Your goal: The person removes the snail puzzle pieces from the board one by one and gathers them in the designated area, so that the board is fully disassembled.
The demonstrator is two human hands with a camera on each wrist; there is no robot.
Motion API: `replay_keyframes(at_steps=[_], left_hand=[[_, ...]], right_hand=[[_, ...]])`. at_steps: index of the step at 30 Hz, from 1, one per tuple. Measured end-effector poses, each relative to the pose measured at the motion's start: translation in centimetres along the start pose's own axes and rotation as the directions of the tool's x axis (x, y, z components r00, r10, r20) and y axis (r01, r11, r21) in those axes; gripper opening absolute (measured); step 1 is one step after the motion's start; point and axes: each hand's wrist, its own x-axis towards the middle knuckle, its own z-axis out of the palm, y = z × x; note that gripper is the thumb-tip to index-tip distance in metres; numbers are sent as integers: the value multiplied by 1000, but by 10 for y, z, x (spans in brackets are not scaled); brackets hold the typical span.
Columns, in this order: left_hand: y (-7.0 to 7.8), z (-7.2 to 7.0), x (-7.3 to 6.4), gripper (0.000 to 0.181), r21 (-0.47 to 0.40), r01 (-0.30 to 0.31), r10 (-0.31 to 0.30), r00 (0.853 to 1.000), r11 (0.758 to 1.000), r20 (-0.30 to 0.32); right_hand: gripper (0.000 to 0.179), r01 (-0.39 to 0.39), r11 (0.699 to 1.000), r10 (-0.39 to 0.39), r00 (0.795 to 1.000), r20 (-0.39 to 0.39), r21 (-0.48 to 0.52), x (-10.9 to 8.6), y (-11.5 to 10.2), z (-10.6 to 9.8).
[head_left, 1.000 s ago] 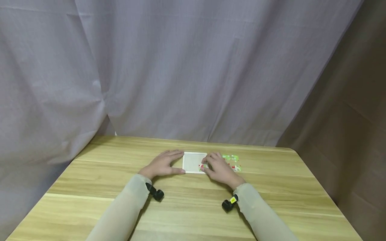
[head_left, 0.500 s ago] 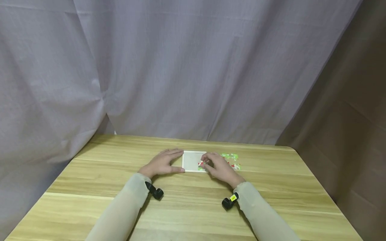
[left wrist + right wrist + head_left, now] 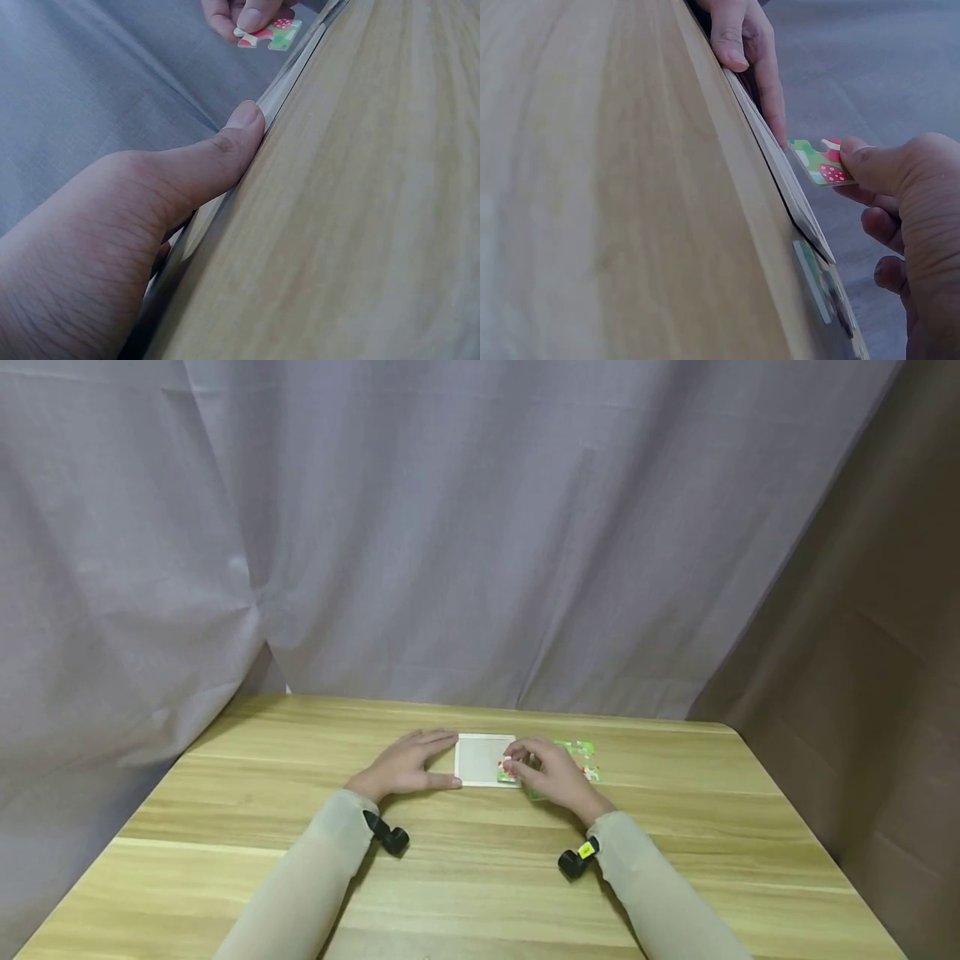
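My left hand (image 3: 408, 766) lies at the left side of a shallow white puzzle tray (image 3: 476, 760). Its fingers are straight and spread, the fingertips at the upper left corner and the thumb on the lower one. Between thumb and fingers my right hand (image 3: 553, 774) pinches a green, red and white jigsaw puzzle piece (image 3: 825, 163). In the head view that piece overlaps the tray's lower right corner; both wrist views show it raised over the tray. Beside the tray, partly under my right hand, a green puzzle piece (image 3: 536, 794) shows on the table.
More green and red puzzle pieces, one green piece (image 3: 576, 748) and one red-and-green piece (image 3: 591, 773) among them, lie right of my right hand. The wooden table (image 3: 465, 877) ends at the back against a grey curtain (image 3: 420, 568).
My right hand has shifted slightly to the right, with the pinched puzzle piece turned a little. A green piece beneath that hand has come into view. The left hand has stayed on the tray.
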Motion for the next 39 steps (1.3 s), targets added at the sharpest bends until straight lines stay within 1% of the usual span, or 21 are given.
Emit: replay_keyframes(at_steps=[4,10,13,19,23,28,32,36,39], left_hand=[[-1,0,1,94,-3,-6,6,1000,1000,-5],[-3,2,1,95,4,-8,8,1000,1000,1],[-3,3,0,94,4,-11,11,1000,1000,2],[-1,2,-2,94,2,0,0,1000,1000,17],[0,1,-2,93,3,-3,3,1000,1000,10],[0,0,0,93,5,-7,7,1000,1000,5],[-1,1,1,94,5,-1,1,1000,1000,5],[-2,1,0,94,-1,-3,3,1000,1000,3],[-2,2,-1,93,3,-3,3,1000,1000,3]], right_hand=[[13,-30,999,31,1000,-6,24,-3,0,-7],[11,-32,999,33,999,-41,26,-15,11,-21],[10,-37,999,38,997,-66,19,-24,19,-32],[8,-74,997,74,993,-90,4,-48,34,-58],[10,-106,994,102,989,-107,-30,-61,44,-74],[12,-165,985,162,984,-76,-43,-78,54,-93],[10,-213,976,211,977,-41,-39,-86,58,-102],[9,-241,970,241,971,-10,-35,-90,61,-106],[10,-240,969,240,971,0,-54,-91,61,-104]])
